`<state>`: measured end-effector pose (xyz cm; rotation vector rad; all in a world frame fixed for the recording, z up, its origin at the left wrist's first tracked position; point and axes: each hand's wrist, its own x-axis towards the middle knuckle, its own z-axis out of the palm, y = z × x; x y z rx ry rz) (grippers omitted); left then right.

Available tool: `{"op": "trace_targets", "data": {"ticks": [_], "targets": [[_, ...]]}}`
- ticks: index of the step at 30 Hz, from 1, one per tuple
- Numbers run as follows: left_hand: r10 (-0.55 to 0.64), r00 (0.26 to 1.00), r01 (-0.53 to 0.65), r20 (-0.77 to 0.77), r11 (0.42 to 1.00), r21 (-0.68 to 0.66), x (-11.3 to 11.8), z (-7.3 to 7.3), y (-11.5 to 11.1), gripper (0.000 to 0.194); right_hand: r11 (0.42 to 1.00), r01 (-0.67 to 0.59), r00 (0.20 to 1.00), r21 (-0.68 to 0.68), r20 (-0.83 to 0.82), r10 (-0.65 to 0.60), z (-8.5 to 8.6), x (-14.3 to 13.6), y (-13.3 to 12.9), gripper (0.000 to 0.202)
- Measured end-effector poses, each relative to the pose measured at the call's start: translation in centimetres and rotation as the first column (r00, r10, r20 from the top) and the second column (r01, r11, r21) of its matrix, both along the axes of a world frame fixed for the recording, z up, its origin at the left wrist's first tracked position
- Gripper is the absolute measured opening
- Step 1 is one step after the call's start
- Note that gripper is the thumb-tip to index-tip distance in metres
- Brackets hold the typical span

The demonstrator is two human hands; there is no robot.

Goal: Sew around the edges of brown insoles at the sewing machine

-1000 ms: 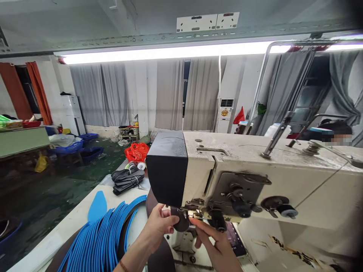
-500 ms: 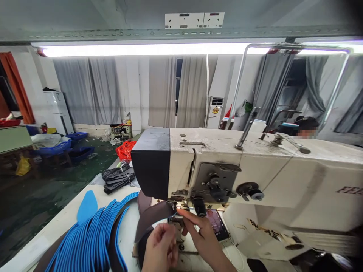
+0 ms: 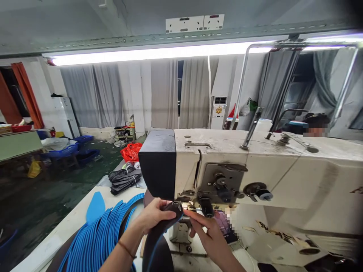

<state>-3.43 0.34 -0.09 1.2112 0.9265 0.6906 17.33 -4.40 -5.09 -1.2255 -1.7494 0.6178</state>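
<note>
At the lower middle of the frame, the left hand [image 3: 153, 215] gripped the end of a dark strap [image 3: 163, 230] edged in blue, thumb on top and fingers curled beneath; the strap's tip sat just under the black end cover of the sewing machine [image 3: 241, 170], close to the needle area, and its length hung down toward the bottom edge; the right hand [image 3: 208, 236] reached in from the lower right, fingertips touching the small metal parts beside the strap's tip, though whether it pinched anything could not be told. To feed well, the strap probably needed to lie flat and square under the foot, its end held taut and fingers kept clear of the needle. Counted: one machine; one strap in hand; one bundle of blue-edged straps [image 3: 96, 238] at lower left; one phone [image 3: 225, 226] under the machine arm; two hands.
</note>
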Motion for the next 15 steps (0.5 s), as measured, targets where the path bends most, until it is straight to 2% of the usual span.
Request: {"op": "trace_targets", "data": {"ticks": [3, 7, 10, 15], "targets": [[0.115, 0.989, -0.119, 0.096, 0.992, 0.032, 0.8, -0.4, -1.9, 0.026, 1.000, -0.007, 1.000, -0.006, 0.006, 0.007, -0.3, 0.2, 0.2, 0.040], [0.256, 0.946, -0.255, 0.201, 0.966, -0.029, 1.7, -0.8, -3.5, 0.029, 1.000, 0.008, 0.999, 0.000, 0.035, -0.008, -0.1, 0.1, 0.1, 0.041], [0.287, 0.939, -0.278, 0.188, 0.958, -0.073, 1.8, -0.8, -4.6, 0.037, 1.000, 0.015, 0.999, -0.005, 0.039, -0.015, 0.3, 0.0, -0.2, 0.041], [0.265, 0.936, -0.240, 0.234, 0.962, -0.127, 1.8, -0.4, -6.4, 0.048, 0.999, 0.024, 0.999, -0.033, 0.047, -0.023, 1.1, 0.0, -0.6, 0.040]]}}
